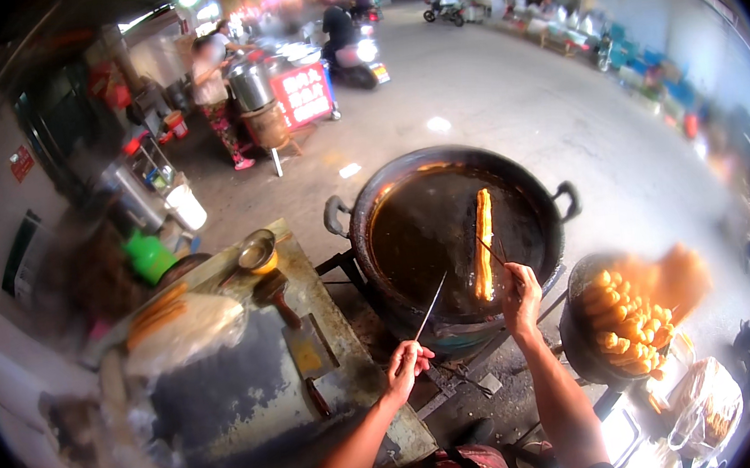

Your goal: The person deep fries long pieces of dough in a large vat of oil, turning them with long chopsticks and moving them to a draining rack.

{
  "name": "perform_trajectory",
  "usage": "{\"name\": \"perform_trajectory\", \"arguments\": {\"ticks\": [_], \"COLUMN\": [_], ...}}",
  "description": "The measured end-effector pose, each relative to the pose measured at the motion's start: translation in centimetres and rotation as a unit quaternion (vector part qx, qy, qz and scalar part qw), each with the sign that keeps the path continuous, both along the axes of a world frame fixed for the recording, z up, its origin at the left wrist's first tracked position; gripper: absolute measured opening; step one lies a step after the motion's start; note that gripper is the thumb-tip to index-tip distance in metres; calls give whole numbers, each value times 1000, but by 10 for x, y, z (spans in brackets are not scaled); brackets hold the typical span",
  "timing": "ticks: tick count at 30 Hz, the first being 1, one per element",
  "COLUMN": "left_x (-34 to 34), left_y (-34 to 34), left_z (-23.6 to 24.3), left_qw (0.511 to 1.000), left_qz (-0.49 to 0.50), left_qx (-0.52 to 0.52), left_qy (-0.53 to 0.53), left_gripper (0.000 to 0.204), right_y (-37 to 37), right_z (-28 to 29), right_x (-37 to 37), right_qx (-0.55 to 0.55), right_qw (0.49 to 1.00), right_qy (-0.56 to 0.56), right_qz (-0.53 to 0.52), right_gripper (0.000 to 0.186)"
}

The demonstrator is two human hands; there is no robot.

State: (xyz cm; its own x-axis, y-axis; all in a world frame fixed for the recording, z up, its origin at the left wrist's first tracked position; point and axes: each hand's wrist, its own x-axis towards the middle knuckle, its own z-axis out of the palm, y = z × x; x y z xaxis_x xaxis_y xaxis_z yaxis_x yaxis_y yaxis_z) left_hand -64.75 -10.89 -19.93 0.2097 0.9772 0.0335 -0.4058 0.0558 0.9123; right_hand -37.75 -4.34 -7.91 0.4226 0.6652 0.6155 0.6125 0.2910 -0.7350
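Note:
A long golden fried dough stick (483, 246) lies lengthwise in the dark oil of a big two-handled wok (365, 262). My right hand (522, 296) reaches over the wok's near right rim, closed around a thin dark stick (490, 252) whose far end crosses the dough stick. My left hand (406, 368) is at the near left of the wok, its fingers closed on another thin, straight stick (431, 304). That one points up and right over the oil, with its tip apart from the dough.
At right, a round container (582, 340) holds several fried dough sticks (627, 318). The left worktable (394, 435) carries a brush (277, 297), a scraper blade (311, 344), a strainer over a yellow cup (258, 254) and dough under plastic (185, 329). A person (213, 96) stands by a food cart ahead.

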Motion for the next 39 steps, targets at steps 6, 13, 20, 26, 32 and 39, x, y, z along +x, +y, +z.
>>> {"name": "perform_trajectory", "arguments": {"ticks": [6,13,20,26,32,39], "left_x": [-1,-1,0,-1,0,-1], "left_y": [1,2,2,0,-1,1], "left_z": [0,-2,-2,1,2,-3], "left_qw": [1000,1000,1000,1000,1000,1000], "left_qz": [-5,-7,-5,-6,0,3], "left_qx": [-18,-15,-11,-15,-15,7], "left_qy": [5,-8,-11,-6,-1,11], "left_gripper": [22,21,22,24,23,25], "right_y": [6,11,10,8,0,-11], "right_z": [-8,-21,-23,-28,-31,-2], "right_x": [12,23,32,40,20,1], "right_qx": [-37,-30,-24,-65,-38,-39], "right_qw": [995,991,980,988,996,999], "right_qy": [87,129,194,135,-73,-16], "right_qz": [-6,-9,-29,-49,-18,1], "right_gripper": [9,11,14,13,9,9]}}
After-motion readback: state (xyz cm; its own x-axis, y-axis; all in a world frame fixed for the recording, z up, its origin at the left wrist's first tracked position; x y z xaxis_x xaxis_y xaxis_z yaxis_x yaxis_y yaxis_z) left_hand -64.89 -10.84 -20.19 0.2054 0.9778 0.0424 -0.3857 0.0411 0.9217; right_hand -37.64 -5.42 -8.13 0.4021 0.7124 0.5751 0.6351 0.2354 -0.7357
